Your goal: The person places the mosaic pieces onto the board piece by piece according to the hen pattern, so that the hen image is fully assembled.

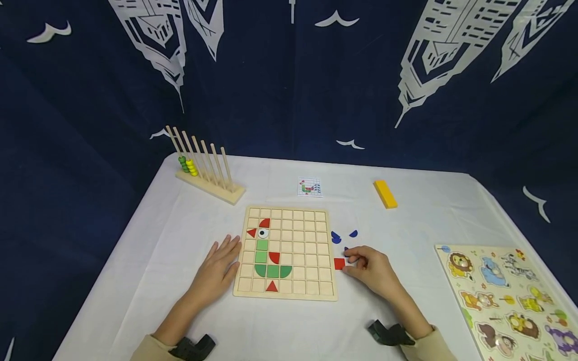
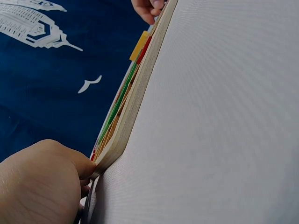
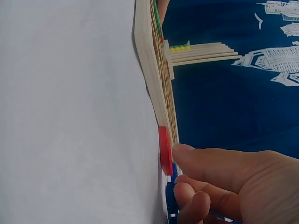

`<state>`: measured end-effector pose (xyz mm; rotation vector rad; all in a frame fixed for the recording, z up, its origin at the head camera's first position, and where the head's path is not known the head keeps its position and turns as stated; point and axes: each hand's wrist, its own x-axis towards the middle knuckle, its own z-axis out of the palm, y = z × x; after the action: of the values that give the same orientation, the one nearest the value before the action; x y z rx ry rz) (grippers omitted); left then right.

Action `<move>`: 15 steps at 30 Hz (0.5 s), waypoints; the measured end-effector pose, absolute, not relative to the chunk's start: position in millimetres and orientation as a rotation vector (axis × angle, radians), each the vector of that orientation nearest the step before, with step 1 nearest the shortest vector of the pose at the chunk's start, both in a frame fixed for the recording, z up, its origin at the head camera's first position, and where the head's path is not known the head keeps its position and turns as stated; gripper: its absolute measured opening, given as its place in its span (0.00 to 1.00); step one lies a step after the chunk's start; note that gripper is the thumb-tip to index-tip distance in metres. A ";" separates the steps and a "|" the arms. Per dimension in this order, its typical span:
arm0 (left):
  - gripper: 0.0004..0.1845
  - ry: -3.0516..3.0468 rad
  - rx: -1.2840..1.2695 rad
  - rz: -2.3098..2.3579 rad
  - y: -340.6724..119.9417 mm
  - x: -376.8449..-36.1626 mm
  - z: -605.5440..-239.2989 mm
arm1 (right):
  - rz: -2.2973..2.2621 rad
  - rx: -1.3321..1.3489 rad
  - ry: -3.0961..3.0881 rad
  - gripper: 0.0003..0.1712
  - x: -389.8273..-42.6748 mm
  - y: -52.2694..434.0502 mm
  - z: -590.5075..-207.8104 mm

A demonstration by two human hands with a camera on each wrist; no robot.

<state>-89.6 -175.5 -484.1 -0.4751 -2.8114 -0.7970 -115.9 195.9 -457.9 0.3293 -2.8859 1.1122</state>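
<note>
- The red square tile (image 1: 339, 263) lies flat on the white tablecloth (image 1: 171, 250), just beside the right edge of the wooden grid board (image 1: 286, 253) and apart from it by a thin strip of cloth.
- The right hand (image 1: 371, 268) is the nearer one: its fingertips touch the tile's right side, so the tile lies to the left of the fingers, between them and the board.
- In the right wrist view the thumb (image 3: 205, 158) presses on the tile's edge (image 3: 165, 150) while the other fingers curl below it; whether they pinch the tile from the far side cannot be told.
- The left hand (image 1: 218, 268) rests flat on the cloth with its fingers straight and together, their tips against the board's left edge; it holds nothing and sits well apart from the tile, across the full width of the board.
- Two blue pieces (image 1: 336, 237) lie on the cloth just beyond the tile, away from the person.
</note>
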 end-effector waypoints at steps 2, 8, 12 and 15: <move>0.24 -2.816 -0.474 -0.797 -175.9 -89.7 -484.4 | 1.114 0.329 -2.892 0.16 -115.8 195.3 -458.1; 0.24 -2.811 -0.480 -0.799 -176.0 -90.1 -484.7 | 1.061 0.365 -2.897 0.15 -114.8 192.8 -458.0; 0.24 -2.807 -0.484 -0.809 -176.0 -90.1 -484.5 | 1.005 0.401 -2.896 0.14 -114.4 191.7 -458.9; 0.24 -2.805 -0.487 -0.810 -176.0 -90.2 -484.9 | 0.980 0.399 -2.898 0.13 -114.5 191.6 -459.2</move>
<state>-90.2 -176.0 -484.9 -0.4869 -2.8048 -0.8095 -114.5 191.6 -459.2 0.3988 -2.8982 0.9804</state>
